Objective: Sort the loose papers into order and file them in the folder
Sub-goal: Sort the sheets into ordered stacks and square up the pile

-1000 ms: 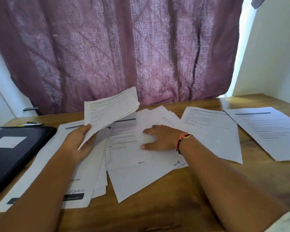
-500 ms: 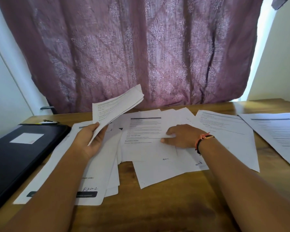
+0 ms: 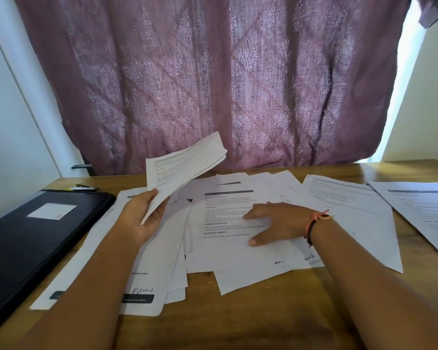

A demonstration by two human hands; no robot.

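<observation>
Several papers are being gripped in the left hand; the right hand is pressing flat, fingers spread, on loose sheets covering the worktop; the black folder is lying closed alongside.

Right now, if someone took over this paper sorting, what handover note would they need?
Left hand: its grip holds a small sheaf of papers raised above the wooden table.
Right hand: flat, fingers spread, on the top printed sheet of the middle pile.
Other loose sheets: a left pile under the left forearm, one sheet right of the middle pile, another at far right.
Black folder: closed, at the table's left.
Done: a few sheets gathered in hand.
Left: gather and order the rest, open the folder, file them.
</observation>
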